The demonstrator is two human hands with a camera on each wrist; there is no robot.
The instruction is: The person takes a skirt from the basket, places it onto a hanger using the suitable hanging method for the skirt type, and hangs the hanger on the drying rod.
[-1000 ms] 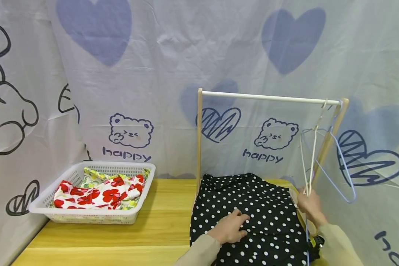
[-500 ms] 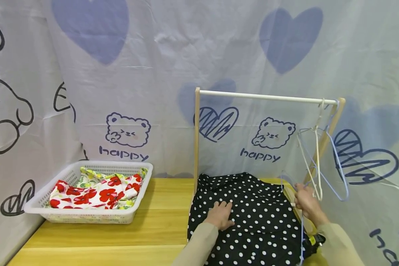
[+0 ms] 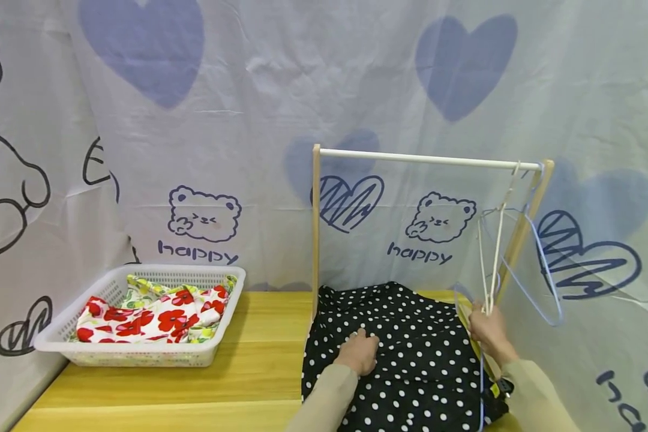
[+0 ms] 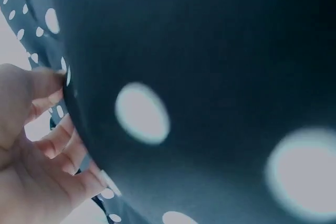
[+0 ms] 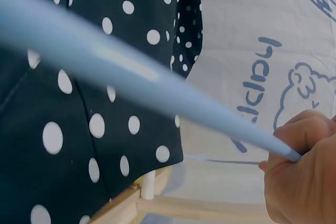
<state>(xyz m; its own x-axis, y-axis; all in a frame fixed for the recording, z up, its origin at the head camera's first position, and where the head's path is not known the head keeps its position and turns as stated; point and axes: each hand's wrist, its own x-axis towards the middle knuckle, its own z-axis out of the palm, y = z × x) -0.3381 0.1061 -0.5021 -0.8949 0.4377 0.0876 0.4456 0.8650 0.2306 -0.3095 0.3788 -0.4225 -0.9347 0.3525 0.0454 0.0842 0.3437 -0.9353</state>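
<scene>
A black garment with white polka dots [image 3: 405, 360] lies spread over the right part of the wooden table, under the rack. My left hand [image 3: 359, 351] is on its middle, and in the left wrist view the thumb and fingertips [image 4: 50, 83] pinch a fold of the cloth. At the garment's right side my right hand [image 3: 488, 330] grips a light blue clothes hanger [image 5: 131, 69]. One bar of that hanger runs across the right wrist view into the curled fingers, in front of the garment. Part of the hanger is hidden behind the hand and sleeve.
A clothes rack [image 3: 410, 157] with a white rail and wooden posts stands over the garment. From its right end hang a white hanger [image 3: 499, 252] and a blue hanger [image 3: 542, 264], close above my right hand. A white basket [image 3: 140, 354] with flowered clothes stands at the left.
My left hand has moved slightly left on the garment, and its spread fingers have closed on the cloth. My right hand stays at the garment's right side; the hanging white hanger has swung.
</scene>
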